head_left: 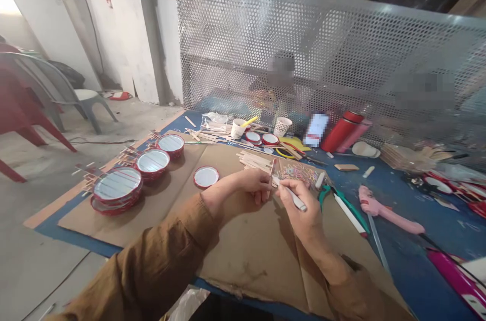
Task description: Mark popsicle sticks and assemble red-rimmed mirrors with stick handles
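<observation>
Above the cardboard sheet (243,255), my left hand (258,184) pinches a thin wooden stick (273,166) that stands nearly upright. My right hand (304,209) is closed around a white pen-shaped tool (298,200), its tip close to the lower part of the stick. The tool's exact kind cannot be made out. Behind my hands lie a bundle of flat wooden sticks (252,160) and a heap of coloured rubber bands (298,173). To the left of my left hand, a red-rimmed round lid (206,177) rests flat on the cardboard.
Stacked red-rimmed discs with sticks (117,184) stand at left. Paper cups (238,129), a phone (316,129) and a red bottle (340,132) line the back before a perforated metal panel (243,27). A pink glue gun (391,215) and green-handled tool (349,207) lie right.
</observation>
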A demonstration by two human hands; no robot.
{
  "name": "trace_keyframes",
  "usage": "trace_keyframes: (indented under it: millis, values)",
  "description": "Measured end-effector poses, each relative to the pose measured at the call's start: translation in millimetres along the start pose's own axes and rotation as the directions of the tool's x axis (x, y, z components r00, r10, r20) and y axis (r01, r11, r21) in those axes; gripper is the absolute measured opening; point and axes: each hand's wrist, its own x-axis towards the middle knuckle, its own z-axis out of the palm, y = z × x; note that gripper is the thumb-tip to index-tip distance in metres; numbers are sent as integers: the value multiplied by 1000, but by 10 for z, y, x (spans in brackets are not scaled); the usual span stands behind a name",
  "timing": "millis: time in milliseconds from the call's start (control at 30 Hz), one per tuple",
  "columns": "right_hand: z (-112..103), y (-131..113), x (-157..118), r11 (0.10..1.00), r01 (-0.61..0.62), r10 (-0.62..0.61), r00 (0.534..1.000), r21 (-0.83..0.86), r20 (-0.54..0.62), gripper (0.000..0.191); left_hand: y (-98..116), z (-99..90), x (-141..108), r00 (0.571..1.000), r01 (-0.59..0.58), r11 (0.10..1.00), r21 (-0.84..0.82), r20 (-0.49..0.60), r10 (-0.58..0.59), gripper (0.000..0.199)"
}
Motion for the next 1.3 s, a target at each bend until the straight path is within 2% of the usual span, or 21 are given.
trace_keyframes:
  millis: [133,200,300,433,567,700,833,967,1100,1300]
  values:
    - [1,23,-2,999,-27,29,999,38,-43,21,20,1,-11,1000,3,1000,-18,18,-2,17]
    - [9,37,-3,998,-21,23,999,67,-24,20,17,2,-5,1000,15,1000,-20,14,-15,16]
    - [21,48,-2,999,-8,9,1000,38,-11,21,-1,2,12,1000,13,1000,-1,2,-13,16]
    - [20,46,-2,999,-23,25,998,27,-60,21,-27,5,32,1000,12,1000,-29,8,-12,16]
    - [23,42,1,999,-25,27,999,48,-31,22,-24,8,29,1000,25,999,-26,0,-25,15]
    - [26,43,-1,997,-52,55,997,49,-61,22,-9,6,16,1000,31,1000,-7,-3,-31,15]
    - [19,44,-7,998,-37,38,999,46,-16,22,-29,0,25,1000,24,1000,0,-4,-24,14]
    - [19,47,-5,999,-35,36,998,29,-59,21,-46,-5,35,1000,23,1000,-7,-3,-23,13]
    - [26,49,-7,999,-23,24,999,33,-24,21,-34,-5,27,1000,14,1000,0,-2,-14,14]
    - [25,44,-18,999,-24,26,999,35,-48,21,-49,0,36,1000,8,1000,-18,8,-8,17]
